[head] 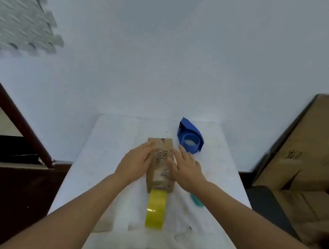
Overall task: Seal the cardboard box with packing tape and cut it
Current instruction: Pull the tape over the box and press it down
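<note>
A small brown cardboard box [161,161] with dark print lies lengthwise in the middle of the white table [215,173]. My left hand [136,161] lies flat against its left side and top, fingers stretched out. My right hand [185,169] presses flat on its right side. A strip of clear tape runs along the box top. A yellow roll of packing tape [155,211] stands on edge just in front of the box's near end. A blue tape dispenser [190,137] sits behind the box to the right.
A teal object [196,201] lies half hidden under my right forearm. Large cardboard boxes [305,163] lean at the right. Dark wooden furniture [4,187] stands to the left. A white wall rises behind the table, with a grey foam mat [14,4] at upper left.
</note>
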{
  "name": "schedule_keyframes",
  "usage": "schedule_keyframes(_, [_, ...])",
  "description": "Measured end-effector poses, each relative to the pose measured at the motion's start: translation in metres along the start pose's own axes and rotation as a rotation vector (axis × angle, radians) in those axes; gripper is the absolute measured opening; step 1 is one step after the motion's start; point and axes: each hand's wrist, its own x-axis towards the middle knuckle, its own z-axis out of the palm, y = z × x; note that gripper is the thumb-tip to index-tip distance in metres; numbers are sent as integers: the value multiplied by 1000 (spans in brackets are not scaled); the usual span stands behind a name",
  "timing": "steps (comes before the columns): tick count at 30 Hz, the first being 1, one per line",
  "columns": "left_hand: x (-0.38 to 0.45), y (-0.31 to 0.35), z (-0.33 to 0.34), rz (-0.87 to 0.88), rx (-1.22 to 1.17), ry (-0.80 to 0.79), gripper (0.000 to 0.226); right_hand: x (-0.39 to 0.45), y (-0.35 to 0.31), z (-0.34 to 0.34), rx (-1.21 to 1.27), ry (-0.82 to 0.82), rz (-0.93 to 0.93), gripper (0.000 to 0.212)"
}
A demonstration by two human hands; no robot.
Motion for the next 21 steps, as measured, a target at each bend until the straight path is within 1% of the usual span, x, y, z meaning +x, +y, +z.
schedule_keyframes(3, [1,-8,17,-156,-159,137,33,-1,6,18,309,105,4,55])
schedule_keyframes(4, [2,-10,20,-219,-228,161,32,-2,7,22,425,121,24,53])
schedule_keyframes(6, [-1,-16,28,-279,-345,160,31,-3,12,36,616,133,93,54])
schedule_keyframes(8, [-8,-15,32,-255,-355,124,30,-4,17,48,765,118,157,71])
schedule_keyframes(10, [-18,-10,33,-215,-297,97,31,-3,26,60,870,104,186,88])
schedule_keyframes(11, [-23,-6,33,-210,-270,96,32,-2,30,66,902,101,194,91])
schedule_keyframes(13, [-34,3,31,-226,-208,109,34,-18,22,65,915,95,234,88])
schedule_keyframes(16, [-52,10,29,-256,-144,103,36,-51,7,64,865,97,244,65])
schedule_keyframes(21, [-85,10,27,-250,-240,-3,38,-83,6,72,869,140,171,50])
